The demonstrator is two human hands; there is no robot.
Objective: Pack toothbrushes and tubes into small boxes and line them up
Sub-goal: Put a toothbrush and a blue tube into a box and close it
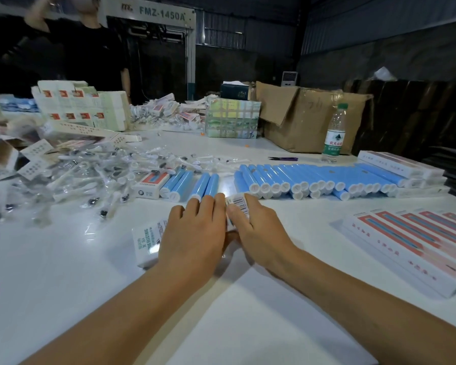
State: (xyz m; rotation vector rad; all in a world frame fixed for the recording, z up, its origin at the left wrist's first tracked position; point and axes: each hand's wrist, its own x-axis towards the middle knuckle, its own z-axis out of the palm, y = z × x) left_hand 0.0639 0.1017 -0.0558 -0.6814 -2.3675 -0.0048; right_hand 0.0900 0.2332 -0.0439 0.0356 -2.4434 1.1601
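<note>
The box (148, 239) lies flat on the white table (63, 299) right in front of the person, long side running left to right, with both hands on top of it. It looks like thin printed card — light, stiff along its folds but easy to dent in the middle of a face, and probably a little slick on the glossy print. The sensible hold is by the long edges or near an end, where the folds give it strength, rather than pressing down on the broad panel. The left hand (192, 233) lies palm down over the middle of the box, fingers nearly straight and spread, pressing rather than gripping; its fingertips reach almost to the nearest blue tubes (208, 184). The right hand (258, 230) comes in from the right with the wrist low on the table, its thumb and fingers pinching the barcoded end flap (238, 204), seemingly to fold it shut — though whether the flap is already tucked cannot be told. Both forearms stretch forward, angled inward to meet at the box. More blue tubes (313, 180) lie in a row further right, wrapped toothbrushes (90, 177) are heaped at left, and finished boxes (416, 238) lie lined up at the right edge.
</note>
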